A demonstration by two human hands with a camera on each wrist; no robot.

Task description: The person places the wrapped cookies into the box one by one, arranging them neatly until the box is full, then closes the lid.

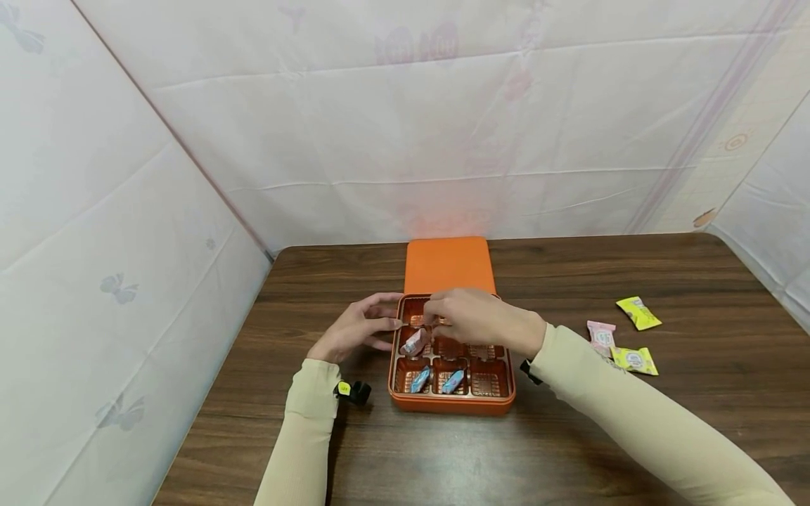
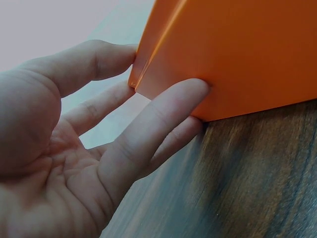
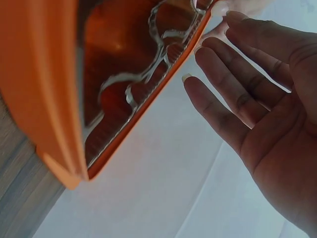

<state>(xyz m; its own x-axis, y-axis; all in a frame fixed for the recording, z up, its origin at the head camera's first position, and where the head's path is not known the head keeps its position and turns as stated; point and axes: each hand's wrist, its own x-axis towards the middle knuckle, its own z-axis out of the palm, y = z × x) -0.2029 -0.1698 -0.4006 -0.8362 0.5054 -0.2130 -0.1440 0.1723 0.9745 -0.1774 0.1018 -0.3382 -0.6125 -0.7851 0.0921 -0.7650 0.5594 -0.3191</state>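
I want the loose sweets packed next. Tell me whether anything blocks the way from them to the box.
Nothing visible does. The pink sweet and two yellow sweets lie on bare table right of the orange box. Only the right hand, over the compartments, and its sleeve lie between.

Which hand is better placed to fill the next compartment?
Probably the right hand: it hovers open over the orange box, nearer the loose candies. The left hand touches the box's side.
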